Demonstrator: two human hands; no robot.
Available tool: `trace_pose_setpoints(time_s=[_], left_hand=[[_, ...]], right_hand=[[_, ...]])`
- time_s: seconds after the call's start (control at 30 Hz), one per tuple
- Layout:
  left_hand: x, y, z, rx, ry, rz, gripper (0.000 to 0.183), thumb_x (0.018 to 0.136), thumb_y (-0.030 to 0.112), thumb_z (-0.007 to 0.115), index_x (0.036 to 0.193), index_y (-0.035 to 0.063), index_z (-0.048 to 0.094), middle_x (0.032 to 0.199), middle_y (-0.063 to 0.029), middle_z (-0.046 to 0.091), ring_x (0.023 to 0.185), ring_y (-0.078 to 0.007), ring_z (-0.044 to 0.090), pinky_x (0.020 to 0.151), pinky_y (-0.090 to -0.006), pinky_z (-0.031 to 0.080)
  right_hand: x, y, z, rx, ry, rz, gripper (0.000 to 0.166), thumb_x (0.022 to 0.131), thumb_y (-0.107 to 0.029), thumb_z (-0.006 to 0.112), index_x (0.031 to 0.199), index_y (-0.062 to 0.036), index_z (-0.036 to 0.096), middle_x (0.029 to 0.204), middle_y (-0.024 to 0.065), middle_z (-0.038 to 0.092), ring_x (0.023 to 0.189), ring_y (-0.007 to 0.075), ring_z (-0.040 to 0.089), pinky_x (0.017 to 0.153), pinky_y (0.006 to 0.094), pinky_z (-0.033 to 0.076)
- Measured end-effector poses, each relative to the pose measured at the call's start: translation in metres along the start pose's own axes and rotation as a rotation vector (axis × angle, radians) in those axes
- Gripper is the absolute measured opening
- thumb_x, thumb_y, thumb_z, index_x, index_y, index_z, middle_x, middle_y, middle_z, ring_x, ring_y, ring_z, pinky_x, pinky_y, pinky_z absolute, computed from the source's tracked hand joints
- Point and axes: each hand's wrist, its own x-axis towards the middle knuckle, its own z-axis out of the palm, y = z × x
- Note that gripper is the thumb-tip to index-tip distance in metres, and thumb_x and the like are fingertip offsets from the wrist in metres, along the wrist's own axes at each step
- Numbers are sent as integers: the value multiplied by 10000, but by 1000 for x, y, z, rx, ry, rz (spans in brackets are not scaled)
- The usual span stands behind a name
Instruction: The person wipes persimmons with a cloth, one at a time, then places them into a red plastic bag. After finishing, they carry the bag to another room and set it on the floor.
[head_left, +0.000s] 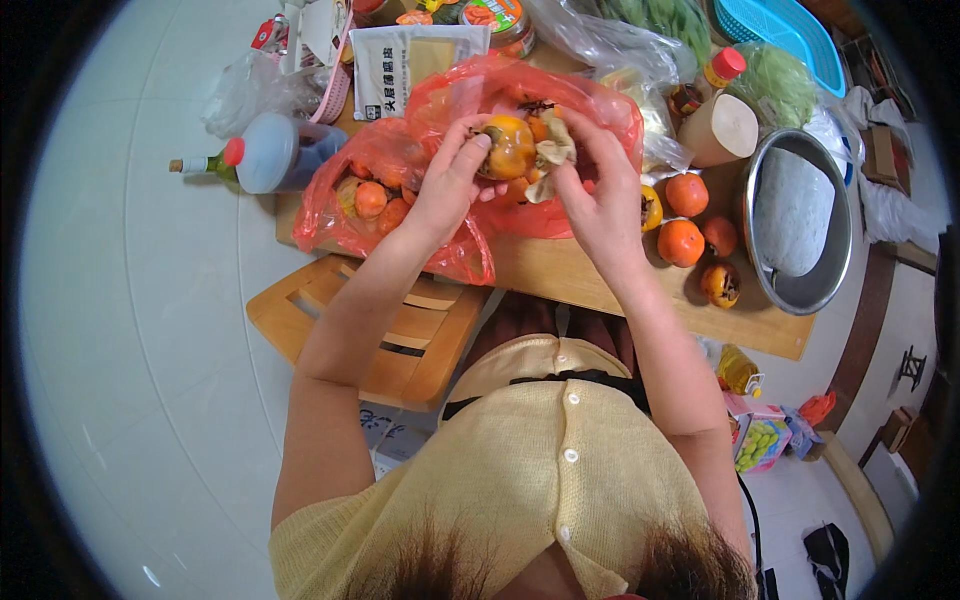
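A yellow-orange persimmon is gripped in my left hand, its dark calyx turned towards the thumb. Between the fingers of my right hand is a crumpled beige cloth or paper, close beside that fruit; which material it is I cannot tell. Both hands are over a red plastic bag spread on the wooden table. More orange fruit shows in the bag under my hands. To the left, another red plastic bag contains several persimmons. Several loose persimmons lie right of my right hand.
A steel basin with a winter melon piece stands at the right. Behind are a red-capped bottle, a blue basket and a flat food package. A jug lies left; a wooden chair sits below the table edge.
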Motion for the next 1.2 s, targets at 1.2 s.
trace_pose_setpoints(time_s=[1.2], left_hand=[[-9, 14, 36, -410, 1, 170, 443, 923, 101, 571, 1318, 47, 379, 1262, -77, 503, 1156, -186, 511, 963, -348, 432]], right_hand=[[-3, -12, 10, -24, 84, -311, 445, 714, 3, 722, 1142, -83, 636, 1124, 115, 545, 1001, 275, 573, 818, 350, 504]])
